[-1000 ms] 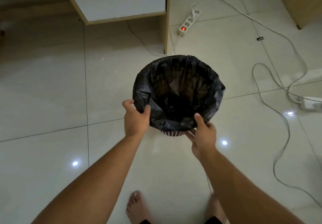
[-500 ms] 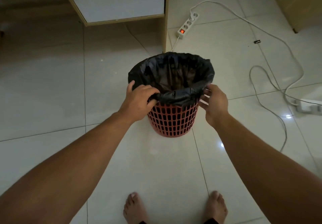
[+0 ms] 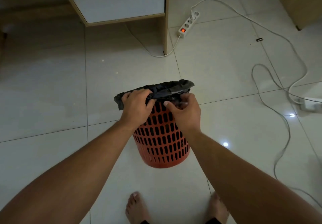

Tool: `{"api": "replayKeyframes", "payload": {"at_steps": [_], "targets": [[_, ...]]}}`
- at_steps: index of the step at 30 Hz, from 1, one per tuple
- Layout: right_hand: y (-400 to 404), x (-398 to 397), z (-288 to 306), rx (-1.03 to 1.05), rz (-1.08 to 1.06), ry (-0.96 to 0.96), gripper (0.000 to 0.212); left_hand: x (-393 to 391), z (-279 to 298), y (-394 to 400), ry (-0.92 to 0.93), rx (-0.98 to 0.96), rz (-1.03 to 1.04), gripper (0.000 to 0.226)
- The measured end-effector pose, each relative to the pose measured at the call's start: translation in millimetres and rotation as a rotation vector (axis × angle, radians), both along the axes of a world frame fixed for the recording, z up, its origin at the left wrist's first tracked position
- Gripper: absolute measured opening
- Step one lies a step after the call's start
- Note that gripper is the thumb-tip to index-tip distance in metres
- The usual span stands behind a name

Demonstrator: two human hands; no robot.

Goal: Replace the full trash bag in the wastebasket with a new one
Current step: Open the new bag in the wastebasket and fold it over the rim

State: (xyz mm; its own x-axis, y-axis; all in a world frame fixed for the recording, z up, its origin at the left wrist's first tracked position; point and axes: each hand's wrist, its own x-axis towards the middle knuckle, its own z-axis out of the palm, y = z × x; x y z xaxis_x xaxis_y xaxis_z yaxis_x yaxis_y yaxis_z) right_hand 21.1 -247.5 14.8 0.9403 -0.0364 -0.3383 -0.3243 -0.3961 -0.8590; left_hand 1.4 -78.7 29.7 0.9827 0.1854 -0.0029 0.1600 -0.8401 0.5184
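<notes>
Two hands [image 3: 135,107] [image 3: 184,114] on crinkled black bag [image 3: 171,88]

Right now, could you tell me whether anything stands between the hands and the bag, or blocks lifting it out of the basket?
Nothing visible does. The left hand and right hand are already on the black bag at the rim of the red basket, and the space above it is open.

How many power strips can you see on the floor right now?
2. One white power strip, its red switch lit, lies beyond the basket beside the cabinet leg. A second one sits at the right edge, partly cut off by the frame. Others may lie out of view.
</notes>
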Motion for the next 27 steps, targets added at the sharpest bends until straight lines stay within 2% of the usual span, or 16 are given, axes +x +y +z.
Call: {"api": "replayKeyframes", "payload": {"at_steps": [4,6,8,11,13,15,20,23,27], "targets": [[2.5,7.7,2.6,-0.054,-0.022,-0.131,0.01,-7.3,-5.2,3.1,-0.044,-0.047,0.017,0.013],[1.5,9.9,2.2,-0.092,0.003,-0.141,0.01,-12.5,-7.9,2.7,-0.06,-0.051,0.025,0.012],[-0.2,10.0,1.7,-0.045,0.01,-0.088,0.01,-14.7,-8.2,3.1,-0.044,-0.038,0.035,0.015],[-5.5,5.3,3.6,0.122,0.015,0.04,0.014,-13.8,-2.8,3.6,0.04,0.077,0.022,0.039],[-6.6,1.5,5.2,0.217,0.073,0.094,0.016,-11.6,3.6,0.5,0.02,0.104,-0.068,0.066],[-2.7,-1.9,7.6,0.349,0.09,0.156,0.012,-9.5,7.8,-6.2,-0.016,0.109,-0.196,0.076],[3.6,-3.4,12.9,0.526,-0.156,0.347,0.009,-8.4,8.6,-10.0,0.041,0.142,-0.298,0.071],[8.3,-5.8,14.5,0.412,-0.321,0.265,0.009,-9.9,6.9,-6.2,0.033,0.117,-0.282,0.058],[15.9,-15.6,13.1,0.311,-0.401,0.139,0.013,-10.5,4.1,-9.5,0.047,0.099,-0.241,0.046]]}}
